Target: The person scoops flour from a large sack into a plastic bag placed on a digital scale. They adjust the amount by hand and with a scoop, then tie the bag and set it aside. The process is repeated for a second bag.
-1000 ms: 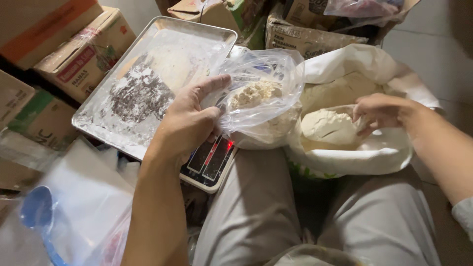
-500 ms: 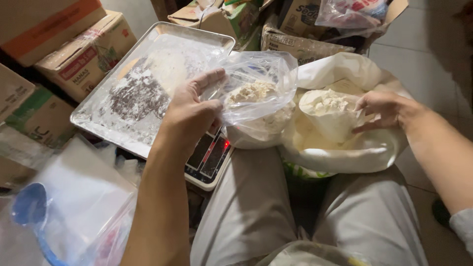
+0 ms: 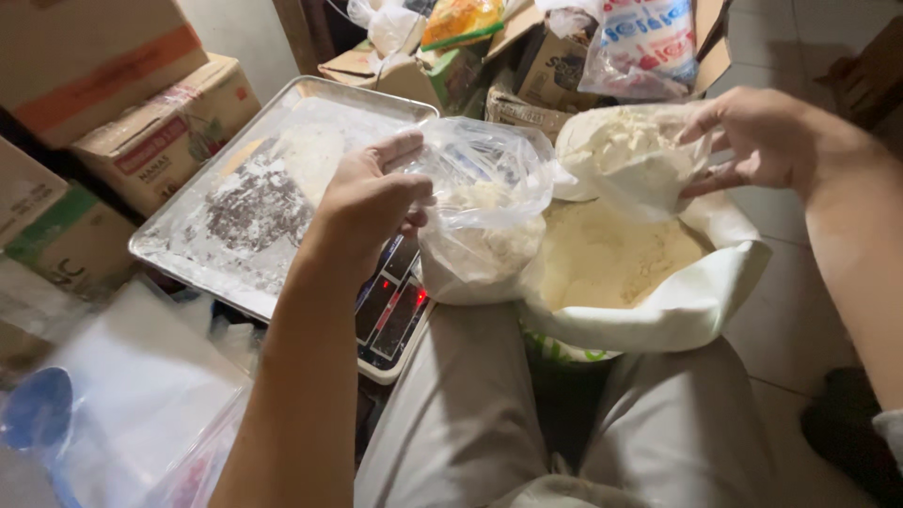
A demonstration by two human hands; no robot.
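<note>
Clear plastic bag (image 3: pixel 484 212): centre of the scene, standing on the digital scale (image 3: pixel 393 315), part filled with pale flour. Its open mouth faces up, just left of the scoop.
Left hand (image 3: pixel 369 202): yours, at the bag's left rim. Your fingers (image 3: pixel 400 149) are curled narrow around the plastic edge and hold the mouth open.
Right hand (image 3: pixel 767 139): yours, far right, raised above the sack. Your fingers are closed on the right side of the scoop, thumb underneath.
Scoop (image 3: pixel 628 155): a white cup-like scoop heaped with flour, tilted leftward, its left lip touching or nearly touching the bag's rim; I cannot tell which.
Flour sack (image 3: pixel 691 301): large white sack, top rolled down, directly under the scoop and touching the bag's right side. The flour surface inside is pale yellow and uneven.
Scale: white body, dark panel with red lit digits, near the bag's left foot, resting between the tray and your knee.
Metal tray (image 3: pixel 188 245): left of the scale, a shallow rectangular pan covered with clear film. A dark crumbly patch and a pale patch lie under the film.
Cardboard boxes (image 3: pixel 160 132): stacked far left, beyond the tray. More boxes and packets stand at the far centre.
Blue scoop (image 3: pixel 38 414): near left corner, lying beside flat clear bags.
Your trousers (image 3: pixel 489 423): grey, near centre, below the scale and sack.
</note>
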